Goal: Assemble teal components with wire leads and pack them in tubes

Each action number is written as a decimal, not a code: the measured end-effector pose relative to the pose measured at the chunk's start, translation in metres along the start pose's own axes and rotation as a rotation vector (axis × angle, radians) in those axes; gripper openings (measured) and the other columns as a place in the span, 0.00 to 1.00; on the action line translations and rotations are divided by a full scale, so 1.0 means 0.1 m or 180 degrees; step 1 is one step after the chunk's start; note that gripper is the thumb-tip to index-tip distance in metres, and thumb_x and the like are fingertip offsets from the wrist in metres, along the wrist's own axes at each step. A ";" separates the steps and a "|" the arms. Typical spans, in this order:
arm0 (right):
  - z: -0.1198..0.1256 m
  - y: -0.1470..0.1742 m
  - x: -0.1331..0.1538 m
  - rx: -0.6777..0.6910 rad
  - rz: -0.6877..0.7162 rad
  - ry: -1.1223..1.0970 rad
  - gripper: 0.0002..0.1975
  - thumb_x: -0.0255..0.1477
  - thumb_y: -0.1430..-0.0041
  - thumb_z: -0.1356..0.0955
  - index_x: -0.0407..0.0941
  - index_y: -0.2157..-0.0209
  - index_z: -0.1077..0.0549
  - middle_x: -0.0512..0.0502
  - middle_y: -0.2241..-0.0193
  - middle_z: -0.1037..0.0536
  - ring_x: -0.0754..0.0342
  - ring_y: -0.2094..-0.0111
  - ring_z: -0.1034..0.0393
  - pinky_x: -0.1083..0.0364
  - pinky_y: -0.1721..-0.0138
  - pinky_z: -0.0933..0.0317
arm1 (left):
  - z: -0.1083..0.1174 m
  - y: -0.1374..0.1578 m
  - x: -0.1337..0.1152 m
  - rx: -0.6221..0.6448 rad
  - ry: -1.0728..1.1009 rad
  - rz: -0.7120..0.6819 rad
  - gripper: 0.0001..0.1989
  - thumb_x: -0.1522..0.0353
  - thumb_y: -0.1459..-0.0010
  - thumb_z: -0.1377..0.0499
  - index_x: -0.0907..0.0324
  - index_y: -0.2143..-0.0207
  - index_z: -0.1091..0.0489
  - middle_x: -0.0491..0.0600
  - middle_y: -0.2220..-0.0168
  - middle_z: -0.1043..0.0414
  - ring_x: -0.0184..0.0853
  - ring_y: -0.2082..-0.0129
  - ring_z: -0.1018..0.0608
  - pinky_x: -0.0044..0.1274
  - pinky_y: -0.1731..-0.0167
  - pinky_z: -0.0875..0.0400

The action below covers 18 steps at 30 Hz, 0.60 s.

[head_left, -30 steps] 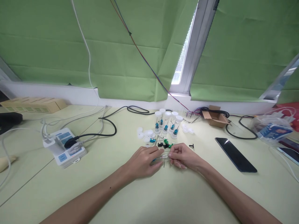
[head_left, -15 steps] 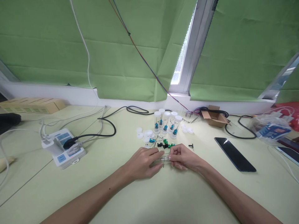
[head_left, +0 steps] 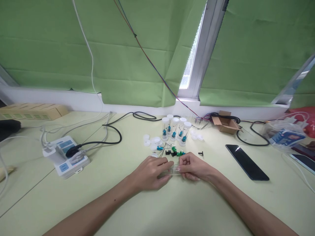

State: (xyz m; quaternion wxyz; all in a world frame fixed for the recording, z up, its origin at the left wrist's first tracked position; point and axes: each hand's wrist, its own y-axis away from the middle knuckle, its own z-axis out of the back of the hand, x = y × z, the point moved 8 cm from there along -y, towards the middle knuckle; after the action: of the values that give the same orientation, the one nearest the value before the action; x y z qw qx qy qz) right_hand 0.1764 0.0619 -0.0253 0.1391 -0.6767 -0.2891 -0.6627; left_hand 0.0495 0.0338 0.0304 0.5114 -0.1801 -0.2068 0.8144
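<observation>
Low over the table, my left hand (head_left: 152,171) is closed around a clear plastic tube (head_left: 175,170) lying sideways. My right hand (head_left: 193,167) is pinched at the tube's right end; whatever its fingertips hold is too small to tell. Just beyond the hands lies a pile of green parts (head_left: 174,149), black parts (head_left: 168,152) and thin metal rods. A loose blue part (head_left: 159,148) rests left of the pile. Several capped clear tubes (head_left: 175,127) stand upright behind it, with blue pieces and rods inside. Round white caps (head_left: 156,140) lie to their left.
A small black T-shaped part (head_left: 201,153) and a dark phone (head_left: 247,162) lie on the right. Further back are an open cardboard box (head_left: 226,124) and a clear container (head_left: 200,123). To the left sits a white power strip (head_left: 66,155) with cables.
The tube shows more plainly between my hands. A thin dark rod seen just below it earlier no longer shows. Both hands have shifted only slightly.
</observation>
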 end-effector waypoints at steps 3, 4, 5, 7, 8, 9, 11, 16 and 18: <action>0.00 0.00 -0.02 0.0054 -0.0072 0.0014 0.18 0.37 0.53 0.24 0.41 0.79 0.32 0.54 0.86 0.27 0.66 0.92 0.45 0.64 0.93 0.56 | 0.01 0.00 -0.01 -0.0012 -0.0001 -0.0028 0.15 0.70 0.43 0.44 0.57 0.53 0.32 0.46 0.71 0.28 0.32 0.76 0.27 0.25 0.76 0.37; 0.00 0.00 -0.03 0.0071 -0.0080 0.0018 0.18 0.37 0.53 0.24 0.41 0.79 0.32 0.54 0.86 0.27 0.66 0.92 0.45 0.65 0.93 0.56 | 0.01 0.00 -0.01 -0.0017 -0.0002 -0.0038 0.15 0.70 0.43 0.44 0.57 0.53 0.32 0.46 0.71 0.28 0.32 0.76 0.27 0.25 0.77 0.37; 0.00 0.00 -0.03 0.0081 -0.0082 0.0023 0.18 0.37 0.53 0.24 0.41 0.79 0.32 0.54 0.86 0.27 0.66 0.92 0.45 0.65 0.93 0.56 | 0.02 0.00 -0.02 -0.0026 -0.0003 -0.0050 0.15 0.70 0.44 0.44 0.57 0.53 0.32 0.46 0.71 0.28 0.31 0.76 0.27 0.24 0.77 0.37; 0.01 0.00 -0.02 0.0081 -0.0081 0.0044 0.18 0.37 0.53 0.24 0.41 0.79 0.32 0.54 0.87 0.28 0.66 0.92 0.45 0.65 0.93 0.56 | 0.03 -0.01 -0.03 -0.0061 0.0002 -0.0084 0.14 0.70 0.43 0.45 0.58 0.53 0.31 0.46 0.72 0.28 0.31 0.77 0.27 0.24 0.77 0.36; 0.01 0.00 -0.02 0.0078 -0.0082 0.0056 0.18 0.37 0.53 0.24 0.41 0.79 0.32 0.54 0.87 0.28 0.66 0.92 0.45 0.65 0.93 0.56 | 0.04 -0.01 -0.04 -0.0082 0.0005 -0.0101 0.14 0.70 0.43 0.45 0.58 0.54 0.31 0.46 0.72 0.28 0.31 0.77 0.27 0.23 0.77 0.36; 0.01 0.00 -0.02 0.0075 -0.0083 0.0065 0.18 0.37 0.53 0.24 0.41 0.79 0.32 0.54 0.87 0.28 0.66 0.92 0.45 0.65 0.93 0.56 | 0.05 -0.01 -0.05 -0.0101 0.0010 -0.0116 0.14 0.70 0.43 0.45 0.58 0.54 0.31 0.46 0.72 0.28 0.31 0.77 0.26 0.23 0.77 0.35; 0.00 0.00 -0.02 0.0079 -0.0076 0.0075 0.18 0.38 0.53 0.24 0.41 0.79 0.32 0.55 0.87 0.28 0.66 0.92 0.45 0.65 0.93 0.57 | 0.06 -0.02 -0.06 -0.0139 0.0020 -0.0129 0.14 0.70 0.43 0.45 0.58 0.54 0.31 0.46 0.72 0.29 0.31 0.77 0.26 0.23 0.77 0.34; -0.01 0.01 -0.01 0.0111 -0.0064 0.0110 0.18 0.38 0.53 0.24 0.41 0.79 0.33 0.55 0.88 0.29 0.67 0.92 0.46 0.65 0.93 0.57 | 0.10 -0.03 -0.08 -0.0261 0.0038 -0.0135 0.13 0.69 0.42 0.46 0.57 0.55 0.30 0.46 0.73 0.30 0.30 0.77 0.26 0.22 0.77 0.34; -0.01 0.01 -0.01 0.0098 -0.0084 0.0140 0.19 0.38 0.53 0.24 0.42 0.80 0.33 0.56 0.88 0.29 0.67 0.93 0.47 0.65 0.94 0.57 | 0.10 -0.03 -0.08 -0.0261 0.0042 -0.0140 0.12 0.69 0.42 0.45 0.57 0.55 0.30 0.46 0.73 0.30 0.30 0.77 0.27 0.21 0.77 0.34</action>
State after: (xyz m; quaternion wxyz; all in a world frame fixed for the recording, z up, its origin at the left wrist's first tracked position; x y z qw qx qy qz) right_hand 0.1763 0.0599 -0.0259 0.1470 -0.6559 -0.3051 -0.6746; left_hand 0.0504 0.0261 0.0414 0.5227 -0.2016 -0.2404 0.7927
